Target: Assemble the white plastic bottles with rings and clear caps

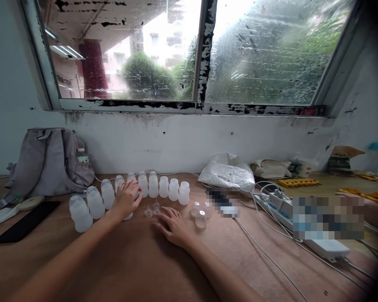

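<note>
Frosted white bottles, likely baby bottles (95,203), stand in an arc across the brown table. My left hand (127,199) reaches over the middle of this arc, its fingers apart in front of a bottle it partly hides. Below its palm shows the edge of a pale round piece (128,217). My right hand (174,226) rests low over the table with fingers spread, beside a few clear bottle teats (148,212). Its fingertips lie close to the nearest teat; whether they touch it I cannot tell. To its right lie several translucent round caps (200,221).
A grey backpack (48,161) and a black flat case (28,222) are on the left. A silver bag (228,174), a dark blurred device (220,199) and a white power strip (326,247) with cables occupy the right. Another person's hand (373,212) appears at the far right.
</note>
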Tool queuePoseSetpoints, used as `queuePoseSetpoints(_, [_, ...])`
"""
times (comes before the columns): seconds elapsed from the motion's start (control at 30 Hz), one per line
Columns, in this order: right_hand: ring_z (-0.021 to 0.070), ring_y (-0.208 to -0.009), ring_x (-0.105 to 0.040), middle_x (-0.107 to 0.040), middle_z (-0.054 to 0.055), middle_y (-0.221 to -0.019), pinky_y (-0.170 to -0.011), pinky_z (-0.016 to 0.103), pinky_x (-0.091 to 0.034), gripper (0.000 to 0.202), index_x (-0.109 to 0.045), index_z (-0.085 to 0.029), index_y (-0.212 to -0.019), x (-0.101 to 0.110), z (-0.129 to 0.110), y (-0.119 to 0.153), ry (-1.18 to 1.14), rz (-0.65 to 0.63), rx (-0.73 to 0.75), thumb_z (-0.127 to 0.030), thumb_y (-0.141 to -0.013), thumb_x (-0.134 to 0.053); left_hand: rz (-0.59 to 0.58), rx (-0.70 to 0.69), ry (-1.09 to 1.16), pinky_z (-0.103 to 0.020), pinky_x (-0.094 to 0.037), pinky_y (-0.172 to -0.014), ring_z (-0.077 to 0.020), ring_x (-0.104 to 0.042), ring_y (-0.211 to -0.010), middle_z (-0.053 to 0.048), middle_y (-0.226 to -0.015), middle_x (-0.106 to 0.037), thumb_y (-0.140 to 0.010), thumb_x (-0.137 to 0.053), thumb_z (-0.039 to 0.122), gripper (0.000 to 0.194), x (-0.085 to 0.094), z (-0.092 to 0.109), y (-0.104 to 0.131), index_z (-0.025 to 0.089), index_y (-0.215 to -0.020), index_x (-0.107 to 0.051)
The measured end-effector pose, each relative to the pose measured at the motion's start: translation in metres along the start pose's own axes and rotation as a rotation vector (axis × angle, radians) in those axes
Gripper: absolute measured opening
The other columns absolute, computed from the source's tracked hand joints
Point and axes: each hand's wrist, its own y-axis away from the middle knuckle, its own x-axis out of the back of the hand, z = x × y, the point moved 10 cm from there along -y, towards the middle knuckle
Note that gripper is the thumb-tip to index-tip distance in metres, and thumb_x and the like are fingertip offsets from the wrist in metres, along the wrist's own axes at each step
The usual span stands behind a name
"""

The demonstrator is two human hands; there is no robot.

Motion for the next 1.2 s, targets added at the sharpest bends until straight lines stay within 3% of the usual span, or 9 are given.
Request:
queuePoseSetpoints(0.07, [0.0271, -0.122, -0.024, -0.034, 0.003, -0.132, -0.098, 0.047, -0.014, 0.042, -0.044, -0.033, -0.119, -0.015, -0.001, 0.001, 0.104, -0.116, 0.005, -0.046, -0.078, -0.044, -0.064, 0.033, -0.024, -0.047, -0.02, -0.097, -0.0268, -0.041, -0.111, -0.009, -0.108, -0.056, -0.076, -0.044, 0.033, 0.024, -0.012, -0.013, 0.033, 0.022, -0.093, -0.056])
queuePoseSetpoints(0.13, [0.0276, -0.123, -0.022, -0.033, 0.003, -0.134, -0.099, 0.048, -0.011, 0.046, -0.041, -0.032, -0.122, -0.022, 0.001, 0.001, 0.138, -0.173, -0.012, -0.048, -0.079, -0.042, -0.114, 0.073, -0.051, -0.049, -0.02, -0.095, -0.0281, -0.042, -0.109, -0.01, -0.108, -0.057, -0.075, -0.044, 0.036, 0.031, -0.025, -0.027, 0.059, 0.021, -0.102, -0.053])
queuePoseSetpoints(0.2, [0.0264, -0.122, -0.026, -0.038, 0.004, -0.131, -0.098, 0.046, -0.014, 0.045, -0.043, -0.03, -0.121, -0.021, 0.0, 0.0, 0.123, -0.172, -0.014, -0.046, -0.079, -0.042, -0.142, 0.11, -0.068, -0.051, -0.02, -0.095, -0.0288, -0.042, -0.11, -0.011, -0.109, -0.057, -0.074, -0.044, 0.038, 0.035, -0.037, -0.037, 0.075, 0.021, -0.105, -0.051])
queuePoseSetpoints(0.3, [0.0228, -0.113, -0.037, -0.05, 0.004, -0.119, -0.096, 0.04, -0.023, 0.035, -0.052, -0.027, -0.112, -0.009, -0.009, -0.001, 0.048, -0.113, 0.02, -0.038, -0.08, -0.045, -0.136, 0.15, -0.05, -0.05, -0.02, -0.095, -0.0279, -0.047, -0.105, -0.009, -0.102, -0.061, -0.075, -0.045, 0.038, 0.032, -0.041, -0.042, 0.081, 0.022, -0.102, -0.052])
queuePoseSetpoints(0.47, [0.0191, -0.098, -0.049, -0.063, 0.002, -0.094, -0.09, 0.033, -0.032, 0.024, -0.065, -0.026, -0.089, 0.0, -0.027, 0.003, -0.178, -0.091, 0.09, -0.021, -0.077, -0.045, 0.016, 0.123, 0.114, -0.044, -0.027, -0.093, -0.024, -0.053, -0.092, -0.006, -0.097, -0.062, -0.076, -0.046, 0.04, 0.03, -0.012, -0.017, 0.062, 0.022, -0.098, -0.052])
queuePoseSetpoints(0.63, [0.0189, -0.094, -0.053, -0.065, 0.002, -0.092, -0.084, 0.03, -0.038, 0.028, -0.068, -0.022, -0.07, -0.005, -0.017, 0.001, -0.42, -0.073, -0.011, -0.009, -0.066, -0.044, 0.082, 0.075, 0.404, -0.035, -0.039, -0.084, -0.0203, -0.053, -0.089, -0.005, -0.094, -0.059, -0.078, -0.045, 0.038, 0.024, 0.009, 0.016, 0.05, 0.021, -0.094, -0.051])
queuePoseSetpoints(0.77, [0.0189, -0.084, -0.056, -0.066, 0.002, -0.085, -0.079, 0.032, -0.041, 0.027, -0.067, -0.021, -0.067, 0.004, 0.006, -0.001, -0.514, 0.088, -0.123, -0.01, -0.066, -0.042, -0.009, -0.024, 0.5, -0.033, -0.041, -0.079, -0.0202, -0.053, -0.088, -0.006, -0.094, -0.058, -0.077, -0.048, 0.036, 0.024, -0.002, 0.044, 0.06, 0.021, -0.096, -0.053])
queuePoseSetpoints(0.87, [0.0176, -0.079, -0.057, -0.066, 0.001, -0.081, -0.077, 0.03, -0.042, 0.025, -0.066, -0.02, -0.068, 0.005, 0.012, -0.001, -0.519, 0.125, -0.134, -0.01, -0.066, -0.043, -0.136, -0.117, 0.472, -0.035, -0.038, -0.081, -0.0208, -0.052, -0.088, -0.004, -0.094, -0.059, -0.075, -0.051, 0.035, 0.026, -0.017, 0.059, 0.071, 0.023, -0.097, -0.054])
queuePoseSetpoints(1.2, [0.0151, -0.076, -0.056, -0.066, 0.001, -0.076, -0.074, 0.026, -0.041, 0.023, -0.065, -0.018, -0.069, 0.002, 0.012, -0.001, -0.419, 0.127, -0.117, -0.009, -0.067, -0.044, -0.229, -0.154, 0.394, -0.036, -0.033, -0.083, -0.0207, -0.05, -0.089, -0.004, -0.094, -0.06, -0.073, -0.055, 0.039, 0.031, -0.035, 0.064, 0.077, 0.021, -0.099, -0.055])
